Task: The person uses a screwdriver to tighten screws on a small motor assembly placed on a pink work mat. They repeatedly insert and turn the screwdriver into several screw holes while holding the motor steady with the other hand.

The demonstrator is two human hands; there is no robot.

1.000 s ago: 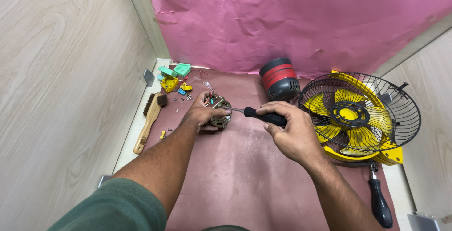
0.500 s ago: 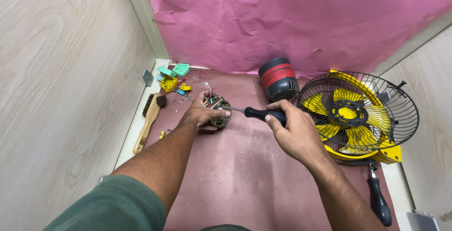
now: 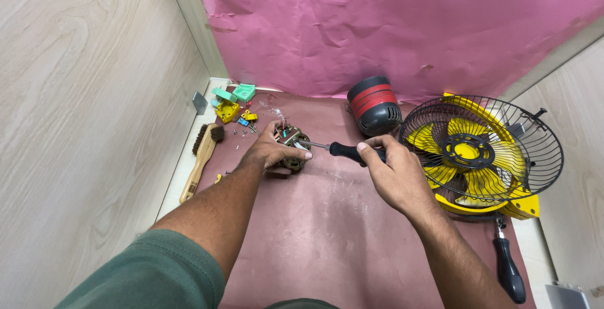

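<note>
The fan motor (image 3: 290,148), a small bare unit with copper windings and coloured wires, sits on the maroon worktop (image 3: 327,233), well to the left of the yellow fan (image 3: 469,155). I see my left hand (image 3: 272,151) cupped over it, its grip closed around the motor body with the thumb along the near side. My right hand (image 3: 393,174) lies between the motor and the fan, its grip wrapped tight on the black handle of a screwdriver (image 3: 343,151), whose metal shaft points left and meets the motor. Just behind the fan's left edge stands a black motor housing with red bands (image 3: 372,104). Far left of the fan, past the motor, lie green and yellow plastic parts (image 3: 231,101) and a wooden brush (image 3: 201,158). A second screwdriver (image 3: 508,271) lies just in front of the fan, at the worktop's right edge.
</note>
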